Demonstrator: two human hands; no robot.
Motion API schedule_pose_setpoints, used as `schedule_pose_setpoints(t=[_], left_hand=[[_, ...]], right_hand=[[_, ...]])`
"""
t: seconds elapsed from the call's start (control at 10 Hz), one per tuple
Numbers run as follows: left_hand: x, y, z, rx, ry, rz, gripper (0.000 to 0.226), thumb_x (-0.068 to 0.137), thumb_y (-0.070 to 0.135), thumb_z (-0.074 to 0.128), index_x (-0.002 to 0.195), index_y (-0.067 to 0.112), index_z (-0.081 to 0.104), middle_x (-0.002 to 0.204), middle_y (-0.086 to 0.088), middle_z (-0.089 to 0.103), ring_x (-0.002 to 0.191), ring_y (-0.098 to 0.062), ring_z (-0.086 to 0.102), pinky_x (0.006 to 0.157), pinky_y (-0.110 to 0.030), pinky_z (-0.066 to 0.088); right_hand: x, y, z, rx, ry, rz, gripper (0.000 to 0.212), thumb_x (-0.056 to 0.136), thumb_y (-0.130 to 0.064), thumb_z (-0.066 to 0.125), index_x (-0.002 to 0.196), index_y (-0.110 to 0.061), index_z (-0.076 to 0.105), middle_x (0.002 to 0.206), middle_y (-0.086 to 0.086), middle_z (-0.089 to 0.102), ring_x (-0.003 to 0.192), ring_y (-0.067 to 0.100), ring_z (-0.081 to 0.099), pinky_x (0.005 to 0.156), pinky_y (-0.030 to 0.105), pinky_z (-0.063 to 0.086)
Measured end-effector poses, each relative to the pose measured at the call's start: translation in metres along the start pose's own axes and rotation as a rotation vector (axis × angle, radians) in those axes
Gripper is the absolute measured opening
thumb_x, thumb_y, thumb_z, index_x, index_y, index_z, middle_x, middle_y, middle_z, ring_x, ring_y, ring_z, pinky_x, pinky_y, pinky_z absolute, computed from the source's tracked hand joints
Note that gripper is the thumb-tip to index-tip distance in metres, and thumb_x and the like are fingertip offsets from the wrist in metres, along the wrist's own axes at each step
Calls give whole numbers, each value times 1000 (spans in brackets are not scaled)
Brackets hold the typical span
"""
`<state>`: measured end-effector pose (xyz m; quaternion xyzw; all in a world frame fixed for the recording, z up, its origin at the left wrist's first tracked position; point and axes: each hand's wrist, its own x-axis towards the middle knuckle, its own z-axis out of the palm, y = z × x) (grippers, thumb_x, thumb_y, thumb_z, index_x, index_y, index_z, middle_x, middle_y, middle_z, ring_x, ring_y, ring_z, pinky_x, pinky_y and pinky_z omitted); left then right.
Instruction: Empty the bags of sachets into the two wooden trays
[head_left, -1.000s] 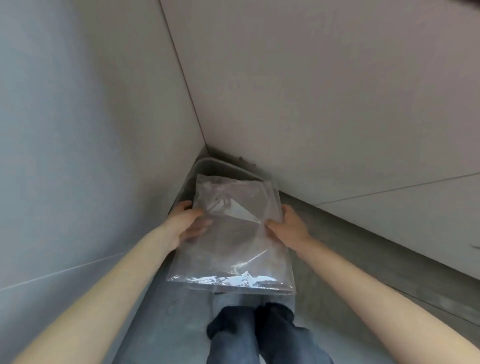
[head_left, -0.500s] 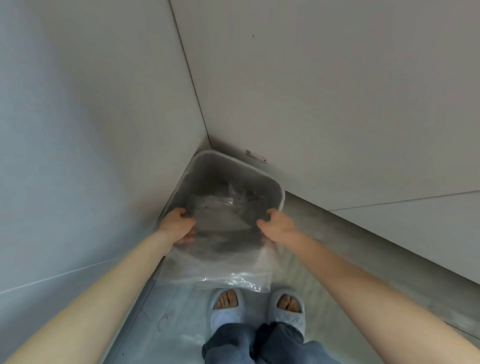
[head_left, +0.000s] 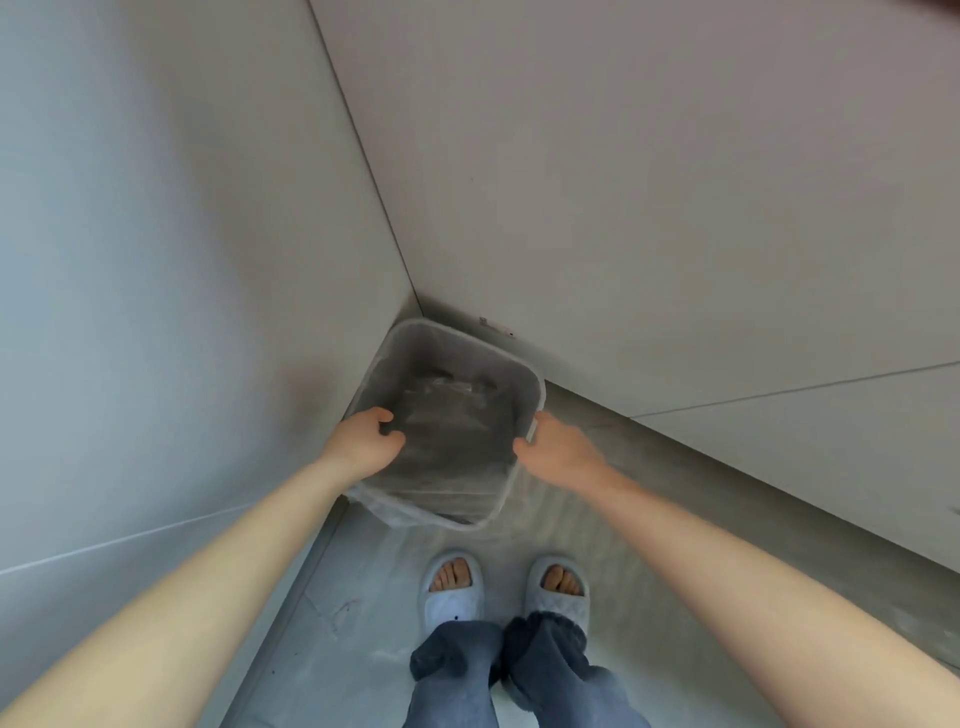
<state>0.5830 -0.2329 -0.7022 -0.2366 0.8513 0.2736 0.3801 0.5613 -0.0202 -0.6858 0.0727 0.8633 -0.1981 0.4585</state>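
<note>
An empty clear plastic bag (head_left: 447, 410) lies crumpled inside a translucent grey bin (head_left: 537, 387) that stands on the floor in the corner of two walls. My left hand (head_left: 363, 441) hovers over the bin's left rim with its fingers loosely curled and nothing in them. Beside the bin's right rim, my right hand (head_left: 558, 449) also has loosely curled fingers, and its fingertips are close to the rim. Neither the wooden trays nor any sachets are in view.
Pale walls (head_left: 156, 260) close in on the left and behind the bin. The grey floor (head_left: 649, 493) runs to the right. My feet in light slippers (head_left: 452, 587) stand just in front of the bin.
The clear bag, held flat between both hands a second ago, has gone down into the bin. Both hands have let go and drawn apart to the bin's sides.
</note>
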Motion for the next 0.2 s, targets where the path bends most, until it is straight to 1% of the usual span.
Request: schedule_pose_setpoints(t=[0.2], left_hand=[[-67,42,-43,240,7,102,56,88,36,43,139,16,32,143,-10,42,128,-29,42,104,-36,35]], right_hand=[[-70,-23,-48,-173,95,-108,61,90,-38,42,143,-16,20,144,10,38,130,29,39,102,42,34]])
